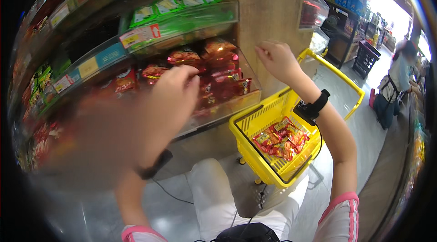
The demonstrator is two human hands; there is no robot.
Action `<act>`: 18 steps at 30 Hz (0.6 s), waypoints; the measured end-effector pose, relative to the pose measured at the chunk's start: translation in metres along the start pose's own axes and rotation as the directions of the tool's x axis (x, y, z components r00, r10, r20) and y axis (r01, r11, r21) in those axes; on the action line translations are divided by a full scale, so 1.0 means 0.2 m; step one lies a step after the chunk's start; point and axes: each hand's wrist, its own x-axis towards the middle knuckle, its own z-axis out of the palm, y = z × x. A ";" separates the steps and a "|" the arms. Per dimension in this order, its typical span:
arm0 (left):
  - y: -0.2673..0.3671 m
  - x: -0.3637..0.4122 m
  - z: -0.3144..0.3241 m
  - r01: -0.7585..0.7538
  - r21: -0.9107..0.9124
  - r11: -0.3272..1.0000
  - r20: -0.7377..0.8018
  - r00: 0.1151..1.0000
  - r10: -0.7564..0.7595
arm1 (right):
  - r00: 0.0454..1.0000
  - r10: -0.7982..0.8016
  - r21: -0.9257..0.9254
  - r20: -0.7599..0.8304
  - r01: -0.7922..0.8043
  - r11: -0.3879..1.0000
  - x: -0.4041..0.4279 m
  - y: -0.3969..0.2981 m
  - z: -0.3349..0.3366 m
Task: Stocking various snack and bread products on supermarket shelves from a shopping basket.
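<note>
My left hand, blurred, hangs in front of the lower shelf bin with its fingers bent. Its palm side is hidden, so whether it holds anything does not show. Behind it, shiny red snack packets fill a clear plastic bin. My right hand is raised beside the wooden shelf panel, fingers curled in, with nothing visible in them. Below that hand stands a yellow wheeled shopping basket. Several red and orange snack packets lie at its bottom.
Green packets sit in the bin above, behind price tags. The basket's yellow handle leans out to the right. Further off are a black basket and a kneeling person by the opposite shelves. A blurred patch covers the left side.
</note>
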 end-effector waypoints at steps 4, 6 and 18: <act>0.28 -0.13 0.24 -0.079 -0.313 0.946 0.182 0.973 0.142 | 0.971 0.238 -0.111 0.008 -0.236 0.965 -0.25 0.26 -0.05; 0.36 -0.18 0.40 0.047 -0.404 0.914 0.416 0.899 0.138 | 0.918 0.380 -0.163 0.110 -0.361 0.918 -0.38 0.38 -0.01; 0.17 -0.31 1.36 0.293 -0.262 0.919 0.761 0.649 0.010 | 0.267 0.505 -0.410 0.821 -0.342 0.846 -0.85 0.49 0.45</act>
